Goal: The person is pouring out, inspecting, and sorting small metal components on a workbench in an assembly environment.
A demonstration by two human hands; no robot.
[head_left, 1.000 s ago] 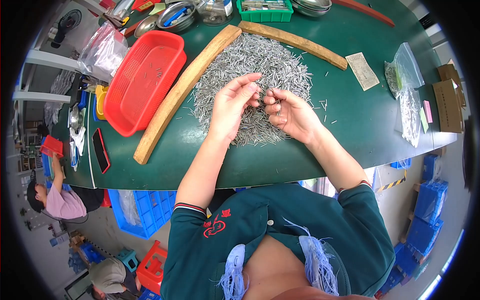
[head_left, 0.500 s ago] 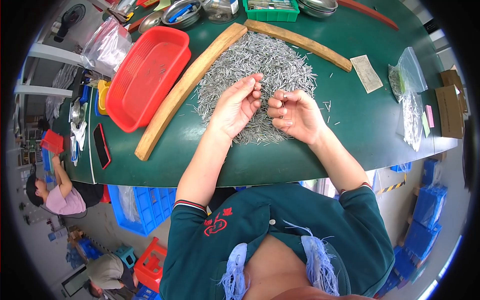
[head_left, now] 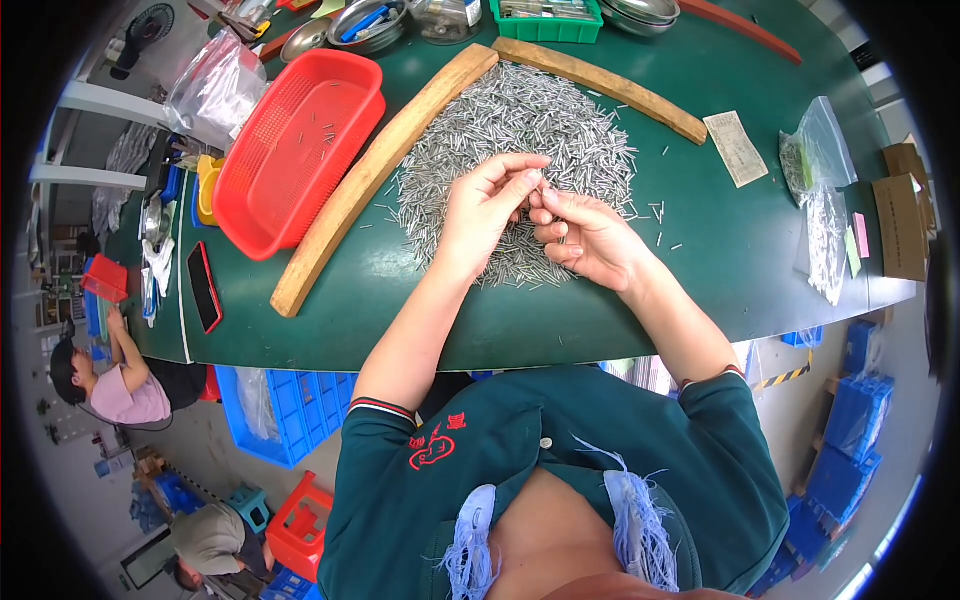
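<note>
A wide heap of small silvery metal pins (head_left: pixel 520 110) lies on the green table. Over its near half, my left hand (head_left: pixel 485 205) and my right hand (head_left: pixel 590 235) meet at the fingertips. The thumb and forefinger of the left are pinched together, touching the right hand's thumb and forefinger. The right hand's other fingers are curled toward its palm. Whatever the fingertips hold is too small and too covered to make out, though the loose pins lie right beneath.
Two wooden bars (head_left: pixel 390 175) border the heap. Left of it stands a red plastic basket (head_left: pixel 290 170) with a few pins inside, and a phone (head_left: pixel 204 287). A paper slip (head_left: pixel 735 150) and clear bags (head_left: pixel 825 150) lie right. Far off sits a green tray (head_left: pixel 550 30).
My left hand has moved right and its fingers have closed to meet the right hand's fingertips; the two were apart before. More pins show in the red basket.
</note>
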